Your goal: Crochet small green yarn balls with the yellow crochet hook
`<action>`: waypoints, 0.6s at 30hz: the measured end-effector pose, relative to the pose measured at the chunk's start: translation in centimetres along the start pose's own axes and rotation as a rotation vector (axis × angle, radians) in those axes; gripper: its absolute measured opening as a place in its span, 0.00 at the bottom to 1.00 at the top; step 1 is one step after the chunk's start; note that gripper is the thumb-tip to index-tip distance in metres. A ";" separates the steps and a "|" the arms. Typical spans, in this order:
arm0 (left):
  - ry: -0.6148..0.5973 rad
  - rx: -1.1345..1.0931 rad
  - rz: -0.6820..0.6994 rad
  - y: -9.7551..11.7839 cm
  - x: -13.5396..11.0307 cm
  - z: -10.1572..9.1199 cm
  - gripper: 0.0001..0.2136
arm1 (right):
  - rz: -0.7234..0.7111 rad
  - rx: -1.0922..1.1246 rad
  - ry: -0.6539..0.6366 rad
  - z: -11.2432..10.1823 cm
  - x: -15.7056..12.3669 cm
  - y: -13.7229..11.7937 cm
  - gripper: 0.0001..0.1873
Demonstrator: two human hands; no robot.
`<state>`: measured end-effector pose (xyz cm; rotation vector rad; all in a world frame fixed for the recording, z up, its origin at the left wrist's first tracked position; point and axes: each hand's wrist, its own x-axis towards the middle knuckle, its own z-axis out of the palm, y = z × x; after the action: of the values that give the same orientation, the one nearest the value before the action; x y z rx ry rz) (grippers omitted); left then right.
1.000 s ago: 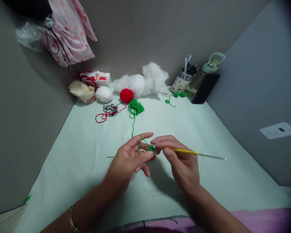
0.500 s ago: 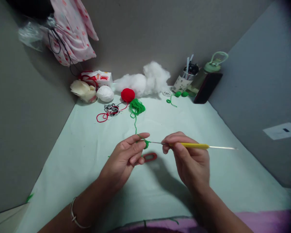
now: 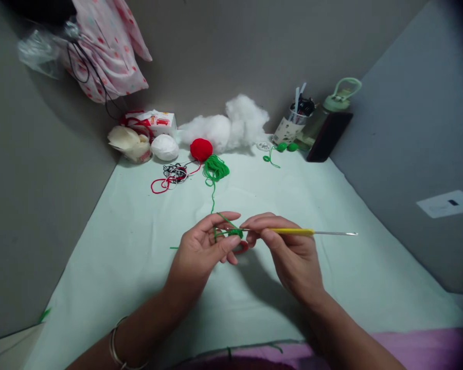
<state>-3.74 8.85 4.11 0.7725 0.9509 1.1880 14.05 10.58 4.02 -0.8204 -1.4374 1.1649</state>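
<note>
Between thumb and fingers, my left hand [image 3: 200, 249] pinches a small green crochet piece [image 3: 235, 233]. Green yarn runs over its raised index finger and back to a loose green yarn bundle [image 3: 216, 169]. My right hand [image 3: 289, 249] grips a crochet hook [image 3: 293, 232] by its yellow handle, pen-fashion. The hook's left metal end reaches into the green piece and the yarn beside it; the other metal end points right. Under the hands lies a red oval ring [image 3: 242, 248], partly covered by my left fingers.
Along the back stand a white yarn ball [image 3: 165, 147], a red yarn ball [image 3: 201, 149], white stuffing [image 3: 231, 126], a cup of pens [image 3: 291, 127], a green bottle [image 3: 337, 103] and a dark phone-like slab [image 3: 329, 137]. Tangled black and red yarn [image 3: 173, 174] lies left of the green bundle.
My right hand has moved left, closer to my left hand, and the hook now passes farther through the green piece. My left thumb has shifted lower; the view has tilted slightly.
</note>
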 end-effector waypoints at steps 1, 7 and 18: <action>0.003 -0.002 0.008 0.0 0.0 0.0 0.15 | 0.000 0.004 0.002 0.0 0.0 0.0 0.10; 0.001 -0.021 -0.014 0.3 0.0 0.2 0.14 | 0.029 0.098 -0.007 -0.1 0.2 0.3 0.08; 0.027 0.015 -0.018 0.6 -0.1 0.1 0.14 | 0.026 0.175 -0.009 -0.1 0.2 -0.1 0.10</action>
<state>-3.87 8.83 4.69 0.7599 0.9878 1.1799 14.16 10.74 4.19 -0.7140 -1.3139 1.2959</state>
